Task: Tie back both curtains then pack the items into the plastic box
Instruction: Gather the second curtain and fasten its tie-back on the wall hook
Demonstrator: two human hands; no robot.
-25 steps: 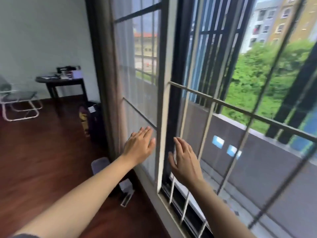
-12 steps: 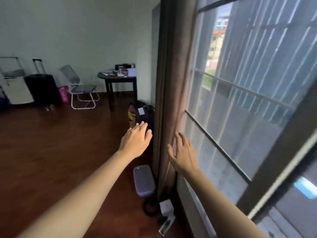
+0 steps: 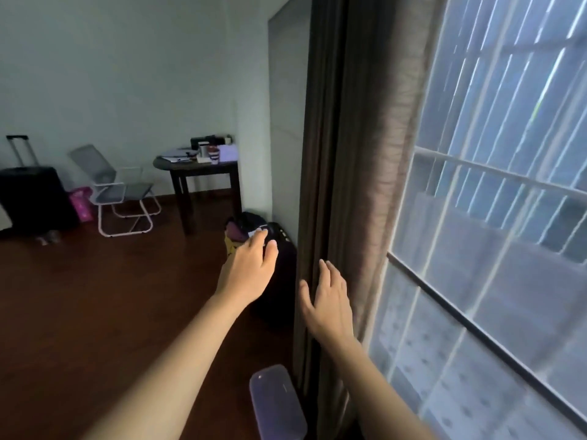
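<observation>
A dark brown curtain (image 3: 359, 160) hangs bunched in folds beside the window, with a sheer white curtain (image 3: 495, 249) covering the glass to its right. My right hand (image 3: 328, 300) is open, its straight fingers lying against the brown curtain's folds. My left hand (image 3: 249, 271) is open in the air to the left of the curtain, holding nothing. A plastic box with a purple lid (image 3: 276, 401) stands on the wooden floor at the curtain's foot, below both arms.
A dark bag with a yellow item (image 3: 254, 230) sits on the floor by the wall. Farther back stand a round dark table (image 3: 197, 168) with things on it, a folding chair (image 3: 120, 192) and a black suitcase (image 3: 31, 195). Window bars (image 3: 495, 173) run behind the sheer.
My view has swung left from the open window to the bunched brown curtain. Both open hands came along, and the right one now touches the curtain.
</observation>
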